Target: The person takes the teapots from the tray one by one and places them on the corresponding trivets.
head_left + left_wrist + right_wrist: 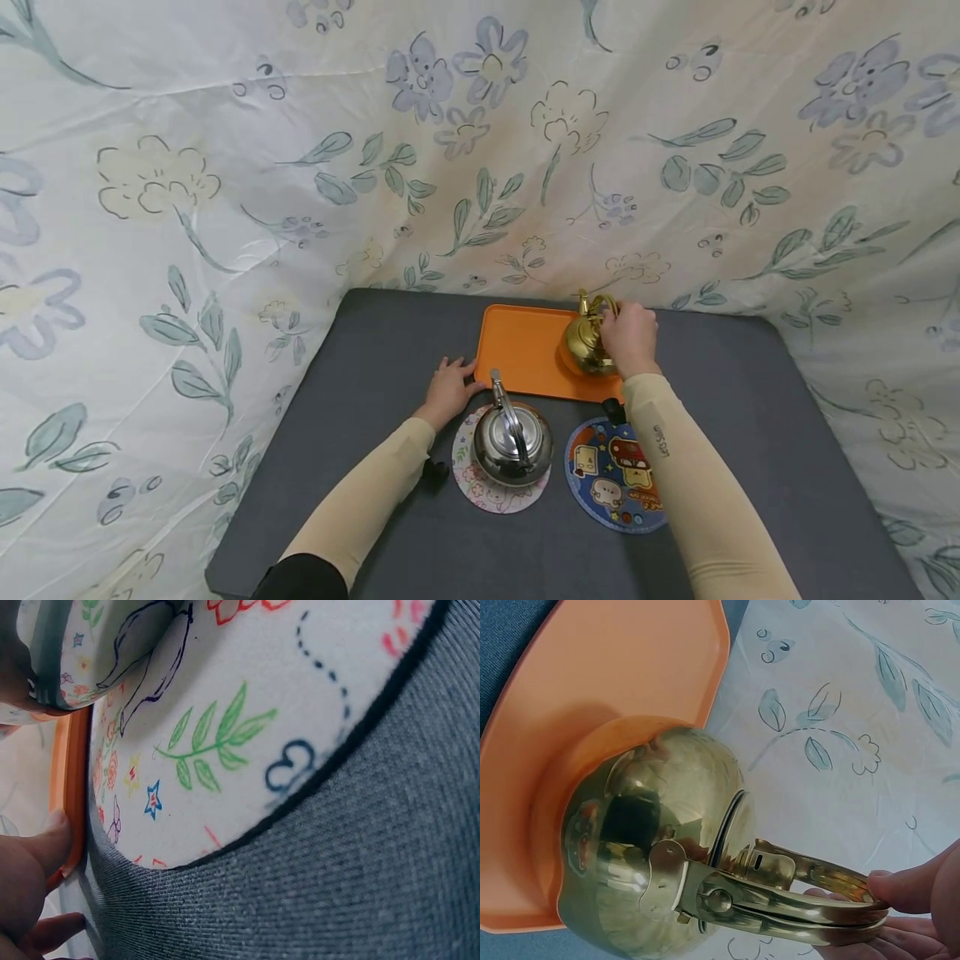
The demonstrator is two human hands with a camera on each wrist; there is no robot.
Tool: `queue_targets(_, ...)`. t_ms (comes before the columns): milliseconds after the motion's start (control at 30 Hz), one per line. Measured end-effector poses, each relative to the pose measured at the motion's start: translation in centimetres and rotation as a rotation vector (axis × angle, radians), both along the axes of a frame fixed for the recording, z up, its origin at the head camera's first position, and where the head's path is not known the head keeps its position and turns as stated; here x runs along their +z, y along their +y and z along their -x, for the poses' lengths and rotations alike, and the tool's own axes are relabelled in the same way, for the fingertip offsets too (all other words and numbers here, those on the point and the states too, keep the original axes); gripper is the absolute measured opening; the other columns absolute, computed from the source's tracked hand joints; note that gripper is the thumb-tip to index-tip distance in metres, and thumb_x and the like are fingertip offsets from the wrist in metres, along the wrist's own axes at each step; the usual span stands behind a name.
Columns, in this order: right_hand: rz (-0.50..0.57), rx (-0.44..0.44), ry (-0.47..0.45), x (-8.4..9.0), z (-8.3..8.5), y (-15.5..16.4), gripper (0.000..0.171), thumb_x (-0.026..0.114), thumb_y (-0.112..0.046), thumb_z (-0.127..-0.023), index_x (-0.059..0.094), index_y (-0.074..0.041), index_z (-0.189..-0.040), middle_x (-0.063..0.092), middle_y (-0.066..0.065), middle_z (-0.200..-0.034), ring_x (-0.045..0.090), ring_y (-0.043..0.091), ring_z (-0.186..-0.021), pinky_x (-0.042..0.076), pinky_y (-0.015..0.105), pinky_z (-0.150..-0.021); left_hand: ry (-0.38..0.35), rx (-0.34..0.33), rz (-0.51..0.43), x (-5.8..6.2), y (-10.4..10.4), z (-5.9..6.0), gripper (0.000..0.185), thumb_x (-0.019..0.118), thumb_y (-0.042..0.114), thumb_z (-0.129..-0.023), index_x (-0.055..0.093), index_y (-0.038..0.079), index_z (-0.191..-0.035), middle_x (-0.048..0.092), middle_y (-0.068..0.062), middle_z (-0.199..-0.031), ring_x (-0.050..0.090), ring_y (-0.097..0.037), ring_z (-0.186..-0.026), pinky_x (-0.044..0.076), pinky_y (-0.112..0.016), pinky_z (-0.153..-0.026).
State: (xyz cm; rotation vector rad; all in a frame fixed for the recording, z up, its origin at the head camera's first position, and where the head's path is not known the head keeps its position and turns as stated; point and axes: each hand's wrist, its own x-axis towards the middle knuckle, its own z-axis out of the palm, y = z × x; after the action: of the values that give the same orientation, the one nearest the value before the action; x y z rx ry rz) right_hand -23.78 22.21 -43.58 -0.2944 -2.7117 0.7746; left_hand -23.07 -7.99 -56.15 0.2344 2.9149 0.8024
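In the head view, a grey worktop (pixel 360 467) is seen, backed by a flower-printed cloth (pixel 225 167). An orange tray (pixel 517 354) lies at the far middle of the worktop. On the tray's right part a brass kettle (pixel 585 342) stands, and its handle is gripped from above by the right hand (pixel 630 337), the fingers curled over it. The left hand (pixel 448 390) is laid flat on the worktop with its fingers relaxed, the fingertips touching the tray's near left corner. Just in front of the tray, a steel kettle (pixel 512 442) is set on a white round mat (pixel 495 492), its handle folded over the lid. Beside it to the right, a blue round mat (pixel 611 479) with cartoon figures is partly covered by the right forearm.

In the left wrist view, the white round mat (pixel 285 720) fills most of the frame, printed with leaves, stars and flowers, and the woven grey worktop (pixel 360 885) is seen under it. At the left edge the orange tray (pixel 71 802) is touched by one finger of the left hand (pixel 26 885); nothing is held by that hand.

In the right wrist view, the brass kettle (pixel 652 855) is shown resting on the orange tray (pixel 622 682), near the tray's edge by the cloth. Its arched handle is pinched between the thumb and fingers of the right hand (pixel 907 915).
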Motion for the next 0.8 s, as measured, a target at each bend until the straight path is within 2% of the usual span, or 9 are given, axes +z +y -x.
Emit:
queue_targets(333,-0.011,-0.008,0.047,1.1,-0.6,0.2,0.03,0.055,-0.016,-0.103,0.071,0.007,-0.112,0.071,0.03,-0.1,0.066,0.05,-0.094,0.054,0.06,-0.085,0.01,-0.012,0.0,-0.1,0.0,0.1,0.062,0.066,0.041,-0.095,0.05,0.018,-0.15,0.043,-0.017,-0.157,0.025,-0.045,-0.151,0.03,-0.063,-0.116)
queue_targets(533,-0.002,-0.009,0.079,1.8,-1.0,0.1,0.028,0.057,-0.016,-0.102,0.071,0.007,-0.11,0.072,0.028,-0.099,0.067,0.048,-0.093,0.054,0.059,-0.083,-0.007,-0.011,-0.008,0.0,-0.1,0.1,0.062,0.066,0.041,-0.096,0.049,0.019,-0.151,0.042,-0.017,-0.157,0.024,-0.045,-0.151,0.031,-0.063,-0.116)
queue_targets(800,-0.004,-0.004,0.058,3.0,-2.2,-0.3,0.03,0.056,-0.017,-0.103,0.07,0.007,-0.115,0.072,0.028,-0.104,0.068,0.046,-0.093,0.055,0.058,-0.082,-0.007,-0.015,-0.013,0.2,-0.1,0.2,0.064,0.067,0.041,-0.094,0.049,0.018,-0.151,0.043,-0.018,-0.156,0.025,-0.045,-0.151,0.03,-0.064,-0.115)
